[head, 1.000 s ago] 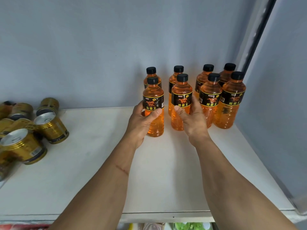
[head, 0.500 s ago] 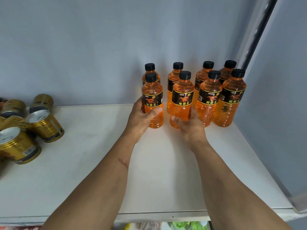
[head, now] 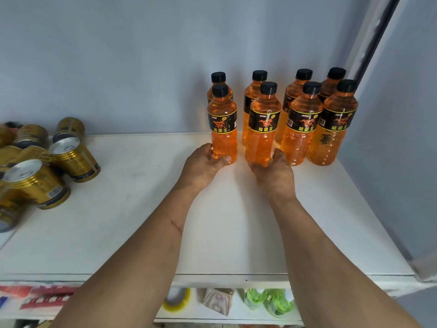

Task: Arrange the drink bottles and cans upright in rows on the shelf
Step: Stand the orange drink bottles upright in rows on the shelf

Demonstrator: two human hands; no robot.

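Your left hand (head: 203,165) curls round the base of the leftmost near-row bottle (head: 222,129), thumb on its ribbed clear plastic. Your right hand (head: 272,172) cups the foot of the next bottle (head: 262,129). Eight orange bottles with black caps stand upright in two rows at the far right of the smooth white shelf (head: 132,209). Gold metal cans (head: 73,159) lie tumbled at the left.
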